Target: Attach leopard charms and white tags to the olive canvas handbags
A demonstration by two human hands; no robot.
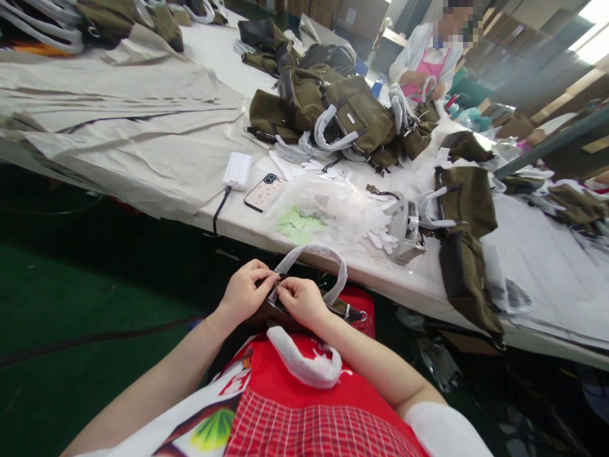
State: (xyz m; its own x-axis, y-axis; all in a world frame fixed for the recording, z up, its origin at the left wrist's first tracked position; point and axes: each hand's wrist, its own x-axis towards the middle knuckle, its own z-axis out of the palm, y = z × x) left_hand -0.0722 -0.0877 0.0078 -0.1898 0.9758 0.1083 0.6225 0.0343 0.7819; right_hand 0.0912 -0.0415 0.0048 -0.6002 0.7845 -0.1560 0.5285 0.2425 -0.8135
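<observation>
A dark bag (340, 306) rests in my lap against the red apron, its two handles wrapped in white material. One handle (311, 251) arches up beyond my hands and the other (304, 365) lies toward me on the apron. My left hand (247, 289) pinches at the bag's upper left edge, near the base of the far handle. Close beside it, my right hand (299, 298) is closed with thumb and fingertips together at the same spot. Whatever small part sits between the fingertips is too small to make out.
On the white table (200, 197) lie a power bank (236, 170) with a cable, a phone (264, 192), and a plastic bag (323, 206) with green and white pieces. Olive bags (359, 114) are piled behind; more (469, 200) lie right. A person (425, 63) stands across the table.
</observation>
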